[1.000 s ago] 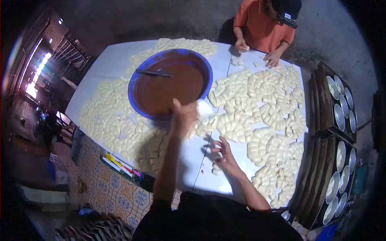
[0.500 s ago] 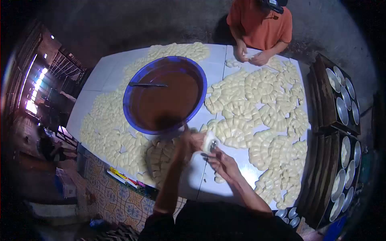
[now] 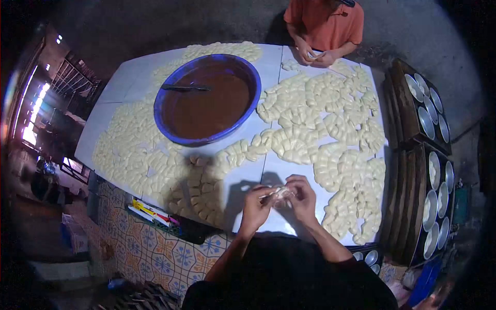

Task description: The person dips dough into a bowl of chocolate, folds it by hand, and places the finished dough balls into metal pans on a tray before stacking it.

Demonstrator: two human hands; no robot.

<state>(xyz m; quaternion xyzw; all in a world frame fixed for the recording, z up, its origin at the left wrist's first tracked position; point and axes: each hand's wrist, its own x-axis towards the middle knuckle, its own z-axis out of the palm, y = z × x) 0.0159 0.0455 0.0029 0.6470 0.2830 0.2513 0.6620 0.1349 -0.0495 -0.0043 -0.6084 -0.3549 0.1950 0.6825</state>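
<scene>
Close to the table's front edge, a small piece of pale dough is pinched between my two hands. My left hand grips its left side with bent fingers. On the opposite side, my right hand has its fingers curled over the dough, hiding part of it. Ahead and to the left stands a blue basin of smooth brown filling, with a dark flat tool lying across its left rim. Many pale dough pieces cover the white table around it.
Across the table a person in an orange shirt works dough with both hands. Stacked dark trays with round metal tins stand along the right side. A crate of colourful items sits by the front left edge, above patterned floor tiles.
Both hands have drawn back from near the basin toward the table's front edge. The small metal tool with a dark handle in my right hand is gone; both hands now pinch the dough.
</scene>
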